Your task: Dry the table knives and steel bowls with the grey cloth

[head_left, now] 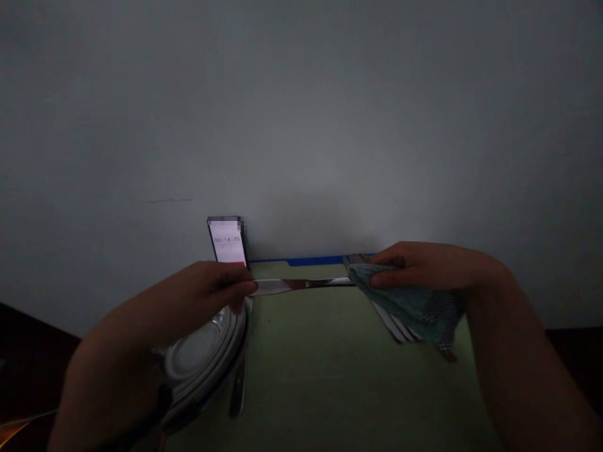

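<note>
A shiny table knife [301,284] is stretched level between my two hands above the green tabletop. My left hand [221,285] is closed, pinching the wide blade end between thumb and fingers. My right hand [405,267] grips a grey-green cloth [409,301], which wraps the knife's other end and hides it. The loose part of the cloth hangs down with a checked corner. Below and behind the cloth lie several more knives [393,323], partly covered by it.
Stacked metal plates [195,355] sit at the left under my forearm, with another piece of cutlery [239,383] beside them. A phone [228,242] showing a timer leans against the grey wall [320,125]. A blue strip [315,260] edges the back of the green table [311,376].
</note>
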Action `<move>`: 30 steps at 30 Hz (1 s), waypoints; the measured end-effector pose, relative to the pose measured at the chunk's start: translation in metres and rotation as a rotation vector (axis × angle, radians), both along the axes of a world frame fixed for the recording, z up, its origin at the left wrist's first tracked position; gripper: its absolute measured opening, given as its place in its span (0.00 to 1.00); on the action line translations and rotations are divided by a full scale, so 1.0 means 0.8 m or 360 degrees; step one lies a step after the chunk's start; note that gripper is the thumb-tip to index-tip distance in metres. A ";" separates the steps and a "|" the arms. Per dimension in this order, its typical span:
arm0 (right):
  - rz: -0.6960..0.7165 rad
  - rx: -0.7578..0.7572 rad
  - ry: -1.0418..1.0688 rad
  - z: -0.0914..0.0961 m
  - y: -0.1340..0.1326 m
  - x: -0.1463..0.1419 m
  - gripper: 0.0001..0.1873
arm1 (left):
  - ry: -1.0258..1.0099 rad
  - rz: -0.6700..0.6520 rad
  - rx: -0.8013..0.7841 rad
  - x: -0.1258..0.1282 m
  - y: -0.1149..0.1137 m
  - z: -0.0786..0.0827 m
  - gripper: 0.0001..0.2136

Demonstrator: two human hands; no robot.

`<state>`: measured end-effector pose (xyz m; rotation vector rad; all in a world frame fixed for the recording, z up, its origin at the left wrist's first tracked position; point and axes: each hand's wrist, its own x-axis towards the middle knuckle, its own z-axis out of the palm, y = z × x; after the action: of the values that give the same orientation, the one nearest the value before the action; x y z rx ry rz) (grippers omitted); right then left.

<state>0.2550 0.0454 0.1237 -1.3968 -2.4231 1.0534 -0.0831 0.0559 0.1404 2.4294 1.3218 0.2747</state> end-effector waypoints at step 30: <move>0.0076 0.0029 -0.0036 0.001 -0.011 -0.017 0.23 | -0.0237 -0.0115 0.0240 0.050 -0.012 0.008 0.09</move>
<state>0.2410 0.0369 0.1246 -1.3589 -2.4876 1.0290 -0.0430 0.0462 0.1472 2.5177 1.1851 0.5426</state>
